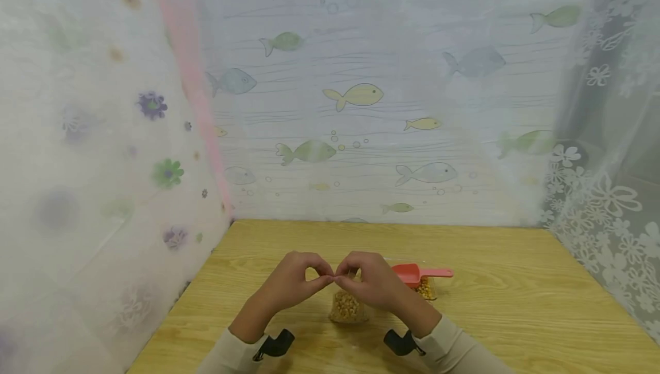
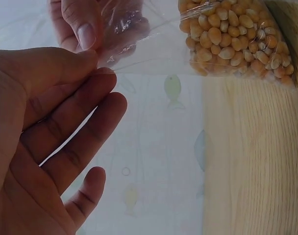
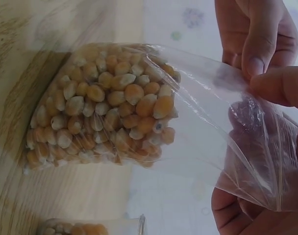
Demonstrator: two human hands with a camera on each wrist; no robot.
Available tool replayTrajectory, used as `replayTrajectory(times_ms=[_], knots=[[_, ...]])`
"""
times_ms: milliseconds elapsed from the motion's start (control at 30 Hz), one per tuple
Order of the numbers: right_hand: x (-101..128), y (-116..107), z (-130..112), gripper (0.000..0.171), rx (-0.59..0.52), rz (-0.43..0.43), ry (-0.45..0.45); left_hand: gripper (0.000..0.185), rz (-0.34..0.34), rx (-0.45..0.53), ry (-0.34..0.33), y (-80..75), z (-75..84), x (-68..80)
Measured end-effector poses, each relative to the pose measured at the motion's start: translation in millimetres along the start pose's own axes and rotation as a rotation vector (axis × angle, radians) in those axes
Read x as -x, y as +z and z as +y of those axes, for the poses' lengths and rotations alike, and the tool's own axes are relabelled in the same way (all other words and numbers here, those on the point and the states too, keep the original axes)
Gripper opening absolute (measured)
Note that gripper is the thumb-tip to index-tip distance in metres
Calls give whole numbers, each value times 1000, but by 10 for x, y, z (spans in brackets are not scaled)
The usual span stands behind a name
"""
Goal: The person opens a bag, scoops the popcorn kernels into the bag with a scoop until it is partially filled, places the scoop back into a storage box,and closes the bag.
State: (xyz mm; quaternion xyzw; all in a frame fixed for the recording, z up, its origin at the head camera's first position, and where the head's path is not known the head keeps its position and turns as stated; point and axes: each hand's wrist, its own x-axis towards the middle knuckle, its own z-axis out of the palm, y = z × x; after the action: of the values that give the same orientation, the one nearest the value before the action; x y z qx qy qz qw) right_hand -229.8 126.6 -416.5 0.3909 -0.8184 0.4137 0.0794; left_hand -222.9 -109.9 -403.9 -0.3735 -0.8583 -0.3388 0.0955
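Above the wooden table (image 1: 515, 282), both hands' fingers (image 2: 83, 29) pinch a crinkly clear bag (image 3: 203, 122) (rounded corn kernels (image 3: 100, 112) inside).

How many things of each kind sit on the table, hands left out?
Clear bag of corn kernels, pinched at the top by both hands: 1
Clear container of kernels: 1
Pink scoop, resting on that container: 1
Total: 3
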Motion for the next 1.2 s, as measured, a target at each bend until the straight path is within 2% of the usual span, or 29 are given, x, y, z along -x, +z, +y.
replayTrajectory(times_ms=[267,700,1100,1200], knots=[[-5,25,1,6,-16,2,-16,3,-3,24,-15,-7,4,21],[10,56,-15,9,17,39,-25,5,-16,-5,-18,12,25,0],[38,49,11,6,52,75,-67,6,39,-66,72,53,-13,-22],[40,44,12,6,65,80,-78,5,67,-85,116,70,-36,-26]])
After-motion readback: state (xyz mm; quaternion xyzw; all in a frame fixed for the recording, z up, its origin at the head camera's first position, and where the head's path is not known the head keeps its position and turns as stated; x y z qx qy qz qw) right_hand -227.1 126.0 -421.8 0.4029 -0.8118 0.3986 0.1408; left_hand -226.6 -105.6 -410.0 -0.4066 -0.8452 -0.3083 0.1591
